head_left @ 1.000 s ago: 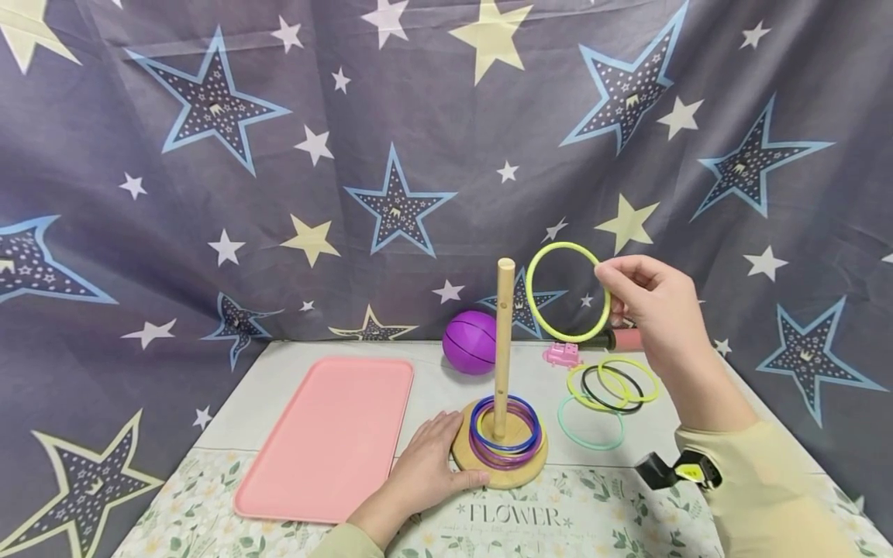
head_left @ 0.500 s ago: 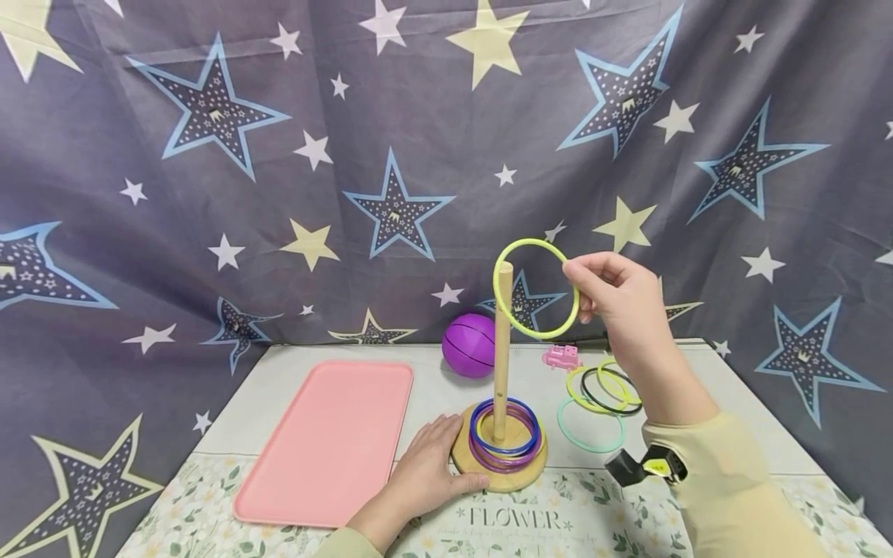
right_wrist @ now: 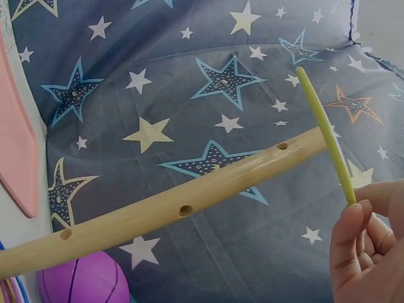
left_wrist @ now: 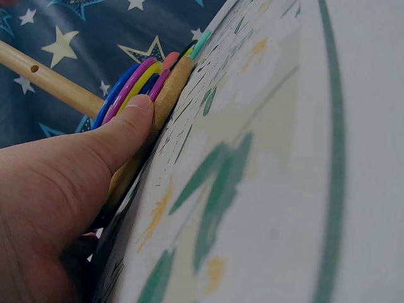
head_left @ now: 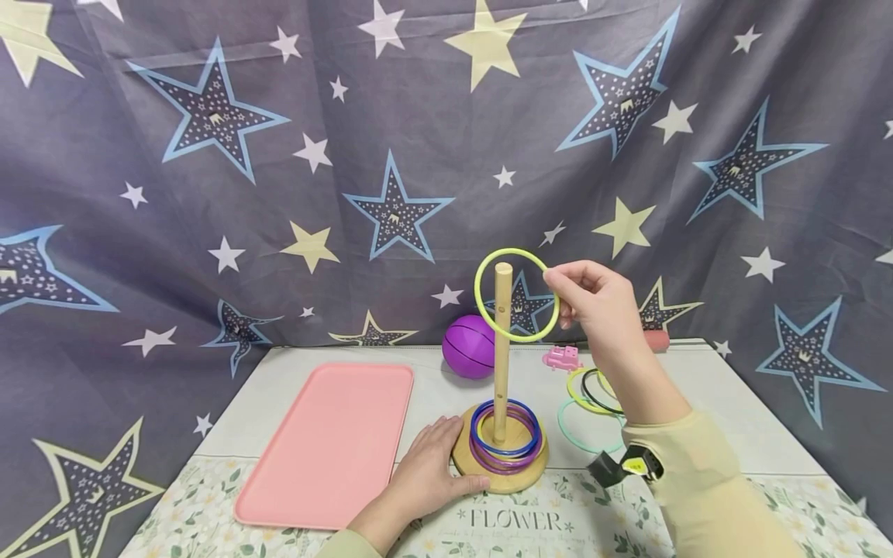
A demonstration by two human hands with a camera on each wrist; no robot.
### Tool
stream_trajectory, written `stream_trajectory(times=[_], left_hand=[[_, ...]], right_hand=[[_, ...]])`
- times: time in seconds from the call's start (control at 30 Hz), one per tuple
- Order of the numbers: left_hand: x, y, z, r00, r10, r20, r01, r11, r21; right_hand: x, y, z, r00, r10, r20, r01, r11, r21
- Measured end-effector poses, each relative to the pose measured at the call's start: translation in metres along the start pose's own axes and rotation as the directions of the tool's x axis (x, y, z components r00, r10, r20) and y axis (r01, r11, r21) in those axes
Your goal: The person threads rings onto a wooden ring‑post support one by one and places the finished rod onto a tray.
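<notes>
Thumb and fingertips of my right hand (head_left: pixel 596 306) pinch a thin yellow-green ring (head_left: pixel 477 288) by its right side. It is held upright at the top of a wooden post (head_left: pixel 501 364); in the right wrist view the ring (right_wrist: pixel 326 129) appears edge-on across the post's tip. Whether the post passes through it, I cannot tell. Around the post's foot, blue (head_left: pixel 536 426), purple and yellow rings lie stacked on the round wooden base (head_left: pixel 512 482). My left hand (head_left: pixel 432 469) rests against the base's left side, its thumb (left_wrist: pixel 136 120) along the front edge.
A pink tray (head_left: pixel 324 449) lies left of the base. Behind the post sits a purple ball (head_left: pixel 467 349). To the right are a small pink toy (head_left: pixel 561 357), a teal ring (head_left: pixel 562 430), a black ring, yellow rings and a red cylinder (head_left: pixel 656 340). Star-patterned cloth hangs behind.
My right hand has moved left with the yellow-green ring, from right of the post to the post's top. The left hand has stayed at the base.
</notes>
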State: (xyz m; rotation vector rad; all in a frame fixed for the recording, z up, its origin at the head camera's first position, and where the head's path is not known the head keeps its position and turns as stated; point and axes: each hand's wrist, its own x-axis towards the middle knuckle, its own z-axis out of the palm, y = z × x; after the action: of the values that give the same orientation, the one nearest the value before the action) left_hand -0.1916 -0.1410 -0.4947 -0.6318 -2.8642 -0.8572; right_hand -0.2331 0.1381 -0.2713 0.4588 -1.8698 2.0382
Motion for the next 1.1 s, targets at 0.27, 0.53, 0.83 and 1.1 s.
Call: stream_trajectory(times=[0.27,0.53,0.83,1.1], left_hand=[[0.0,0.001,0.0,1.0,-0.005,0.002,0.005,1.0,-0.004],[0.0,0.001,-0.001,1.0,-0.003,0.003,0.003,1.0,-0.005],[-0.001,0.002,-0.001,1.0,-0.008,0.011,0.008,1.0,-0.01],[0.001,0.002,-0.001,1.0,-0.003,0.011,0.003,1.0,-0.004]], right_hand=[[-0.002,0.016,0.002,0.999,0.05,-0.001,-0.05,0.996,-0.071],[-0.007,0.033,0.001,0.994,0.111,-0.005,-0.111,0.989,-0.098],[-0.016,0.053,0.003,0.987,0.158,-0.002,-0.158,0.985,-0.062],[-0.025,0.071,0.003,0.978,0.21,0.008,-0.209,0.975,-0.08]])
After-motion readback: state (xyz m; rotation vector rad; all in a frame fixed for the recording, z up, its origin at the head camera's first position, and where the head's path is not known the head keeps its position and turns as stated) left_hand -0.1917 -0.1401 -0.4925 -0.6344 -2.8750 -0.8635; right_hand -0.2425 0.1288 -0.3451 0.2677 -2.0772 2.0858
